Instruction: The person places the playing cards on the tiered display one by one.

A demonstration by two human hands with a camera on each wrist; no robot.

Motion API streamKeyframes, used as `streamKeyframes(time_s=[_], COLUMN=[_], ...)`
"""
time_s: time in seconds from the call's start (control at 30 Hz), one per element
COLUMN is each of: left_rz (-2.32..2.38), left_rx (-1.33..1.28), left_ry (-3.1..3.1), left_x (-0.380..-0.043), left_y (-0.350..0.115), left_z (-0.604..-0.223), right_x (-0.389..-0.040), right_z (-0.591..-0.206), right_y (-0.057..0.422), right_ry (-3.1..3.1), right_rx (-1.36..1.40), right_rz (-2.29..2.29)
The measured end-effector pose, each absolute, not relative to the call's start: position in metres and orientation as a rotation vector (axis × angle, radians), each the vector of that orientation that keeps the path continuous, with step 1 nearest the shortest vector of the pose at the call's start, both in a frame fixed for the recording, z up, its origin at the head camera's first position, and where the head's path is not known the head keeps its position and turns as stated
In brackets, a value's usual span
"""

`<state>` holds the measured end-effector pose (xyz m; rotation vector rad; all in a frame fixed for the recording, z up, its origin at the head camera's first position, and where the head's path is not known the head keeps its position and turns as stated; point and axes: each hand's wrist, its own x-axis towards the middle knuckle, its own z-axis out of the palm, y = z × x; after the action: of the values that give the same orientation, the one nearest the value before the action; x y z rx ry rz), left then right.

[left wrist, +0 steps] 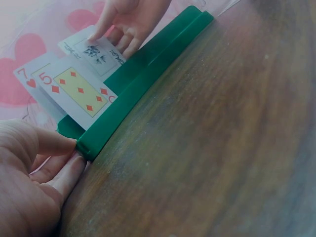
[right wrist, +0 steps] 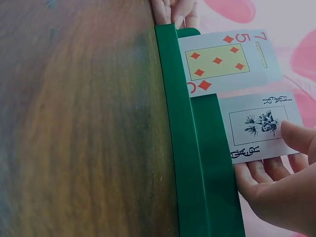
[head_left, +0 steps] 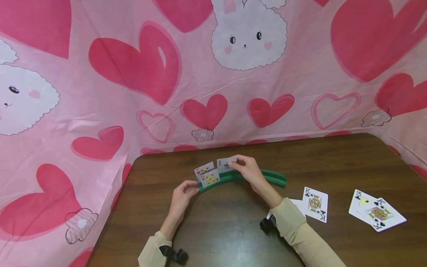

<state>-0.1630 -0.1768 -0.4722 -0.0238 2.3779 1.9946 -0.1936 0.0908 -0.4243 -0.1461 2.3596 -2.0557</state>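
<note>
A curved green card holder [head_left: 241,176] stands on the table. My left hand [head_left: 181,195] pinches its left end between thumb and fingers. The five of diamonds [left wrist: 79,91] leans in the holder's front slot near that end, with the seven of hearts [head_left: 202,170] partly hidden behind it. To the right of these cards, my right hand [head_left: 248,171] holds a black-and-white joker card [right wrist: 259,127] between thumb and fingers. The joker's lower edge is at the holder's back row; whether it is fully seated I cannot tell.
Right of the holder, a king of clubs [head_left: 315,204] lies face up, overlapping a card [head_left: 298,205] partly hidden by my right sleeve. Farther right, a king of spades [head_left: 383,216] overlaps a three of clubs [head_left: 358,200]. A pink heart-patterned cloth [head_left: 213,81] hangs behind the table [head_left: 227,230].
</note>
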Motion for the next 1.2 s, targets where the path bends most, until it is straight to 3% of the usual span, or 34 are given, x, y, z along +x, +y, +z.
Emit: streamKeyframes(time_s=[0.53,0.97,1.2], left_rz=[2.000,2.002,1.987], left_rx=[-0.024,-0.030,-0.018], left_ry=[2.379,2.382,2.409], left_x=[-0.165,-0.164,-0.165], left_y=[-0.177,-0.181,-0.178], left_z=[-0.473,-0.476,-0.475], right_x=[-0.193,-0.195,-0.191], right_z=[-0.423,-0.427,-0.420], right_y=[0.090,0.087,0.103], right_ry=[2.450,2.763,2.657], right_rx=[-0.184,-0.380,-0.378], right_rz=[-1.964,-1.718,-1.840])
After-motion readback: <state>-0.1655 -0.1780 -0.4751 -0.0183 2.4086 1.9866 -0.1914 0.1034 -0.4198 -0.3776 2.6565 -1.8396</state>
